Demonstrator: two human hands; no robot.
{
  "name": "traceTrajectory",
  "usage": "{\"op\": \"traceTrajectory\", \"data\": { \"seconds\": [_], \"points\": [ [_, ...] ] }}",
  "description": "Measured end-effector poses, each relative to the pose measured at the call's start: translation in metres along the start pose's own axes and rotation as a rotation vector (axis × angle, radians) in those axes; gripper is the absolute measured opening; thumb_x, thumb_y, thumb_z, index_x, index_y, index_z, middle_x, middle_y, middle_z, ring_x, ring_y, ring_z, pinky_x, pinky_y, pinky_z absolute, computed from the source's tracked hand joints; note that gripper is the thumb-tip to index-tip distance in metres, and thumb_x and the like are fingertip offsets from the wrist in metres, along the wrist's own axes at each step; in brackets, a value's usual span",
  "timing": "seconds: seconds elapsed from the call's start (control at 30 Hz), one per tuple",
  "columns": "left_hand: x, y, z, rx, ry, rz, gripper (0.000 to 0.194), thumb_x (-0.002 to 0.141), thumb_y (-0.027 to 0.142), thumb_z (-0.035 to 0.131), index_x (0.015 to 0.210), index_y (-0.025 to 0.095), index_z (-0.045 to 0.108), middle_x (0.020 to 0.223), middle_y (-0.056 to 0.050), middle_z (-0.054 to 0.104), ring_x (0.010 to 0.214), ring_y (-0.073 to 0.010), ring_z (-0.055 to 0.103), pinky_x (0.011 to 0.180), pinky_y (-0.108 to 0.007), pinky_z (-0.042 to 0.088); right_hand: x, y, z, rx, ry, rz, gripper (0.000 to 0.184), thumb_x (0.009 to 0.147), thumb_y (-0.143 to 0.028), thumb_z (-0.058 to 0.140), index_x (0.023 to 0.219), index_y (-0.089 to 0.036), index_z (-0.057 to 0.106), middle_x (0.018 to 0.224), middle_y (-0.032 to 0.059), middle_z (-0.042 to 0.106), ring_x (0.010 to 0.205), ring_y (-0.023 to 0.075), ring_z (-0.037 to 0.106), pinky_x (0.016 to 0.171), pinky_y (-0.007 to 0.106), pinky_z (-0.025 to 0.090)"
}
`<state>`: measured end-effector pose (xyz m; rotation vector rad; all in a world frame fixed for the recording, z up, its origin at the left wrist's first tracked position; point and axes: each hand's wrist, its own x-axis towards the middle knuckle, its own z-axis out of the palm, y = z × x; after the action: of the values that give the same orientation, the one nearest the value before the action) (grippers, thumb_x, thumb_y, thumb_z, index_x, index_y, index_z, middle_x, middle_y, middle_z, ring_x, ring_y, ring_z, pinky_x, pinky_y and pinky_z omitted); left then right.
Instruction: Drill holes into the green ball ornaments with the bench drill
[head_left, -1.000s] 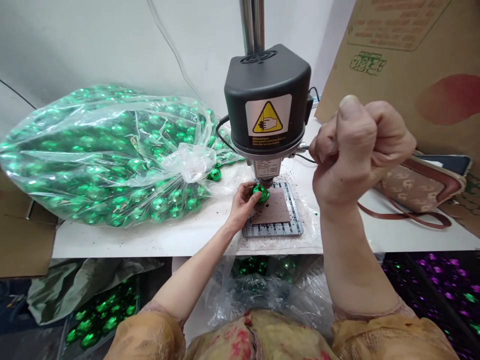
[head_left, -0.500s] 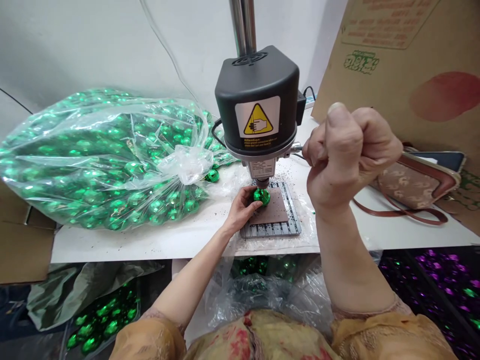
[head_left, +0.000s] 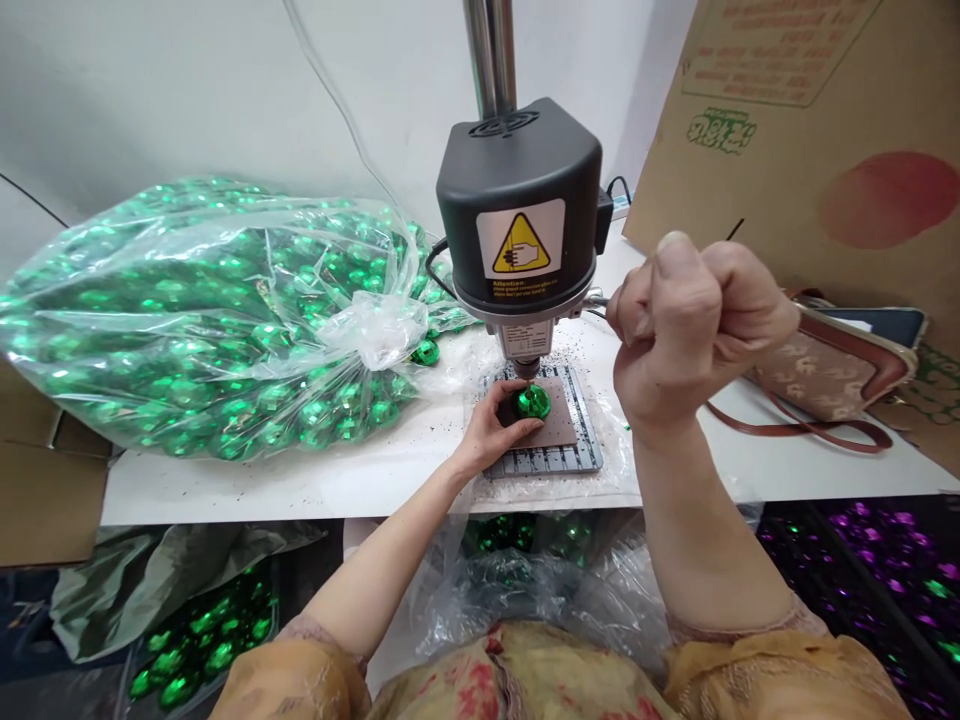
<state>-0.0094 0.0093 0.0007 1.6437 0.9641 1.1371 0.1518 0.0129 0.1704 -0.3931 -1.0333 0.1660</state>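
Note:
My left hand [head_left: 496,430] is closed on a shiny green faceted ball [head_left: 534,401], thumb in front and fingers behind. The ball rests on a brown board [head_left: 559,430] on the slotted metal base [head_left: 589,455] of a small black bench drill [head_left: 517,205]. Right above the ball is the drill's chuck [head_left: 528,368] with a thin bit; whether the bit touches it I cannot tell. My right hand [head_left: 694,325] is raised in a fist round the drill's lever handle [head_left: 596,299], whose grip is mostly hidden by the fingers.
A clear plastic bag [head_left: 217,320] full of green balls lies on the left of the white table [head_left: 300,490]. One loose green ball [head_left: 425,352] sits by its knot. At right are a patterned purse [head_left: 840,360] and a cardboard box [head_left: 795,130]. Dark shavings dot the base.
My left hand and the ball have shifted slightly right and towards me. My right hand has dropped slightly. The bit shows more plainly above the ball.

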Motion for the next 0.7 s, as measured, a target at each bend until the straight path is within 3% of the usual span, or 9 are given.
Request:
{"op": "traceTrajectory", "data": {
  "seconds": [0.43,0.7],
  "points": [
    [-0.002,-0.003,0.003,-0.026,0.025,0.001,0.057,0.076,0.045,0.085,0.121,0.021,0.059,0.127,-0.012,0.067,0.123,-0.0286,0.063,0.11,-0.047,0.047,-0.016,0.01,-0.013,0.077,-0.005,-0.12,0.053,0.089,-0.022,0.057,0.059,-0.018,0.014,0.048,-0.0061,0.021,0.042,0.0009,0.022,0.042,0.024,0.019],
    [-0.003,-0.003,0.003,-0.041,0.008,-0.017,0.057,0.078,0.043,0.085,0.123,0.021,0.058,0.13,-0.011,0.067,0.126,-0.0279,0.061,0.111,-0.045,0.047,-0.027,0.013,-0.022,0.056,-0.02,-0.121,0.049,0.087,-0.019,0.057,0.057,-0.017,0.018,0.047,-0.0062,0.022,0.041,0.0017,0.024,0.041,0.024,0.022]
  ]
}}
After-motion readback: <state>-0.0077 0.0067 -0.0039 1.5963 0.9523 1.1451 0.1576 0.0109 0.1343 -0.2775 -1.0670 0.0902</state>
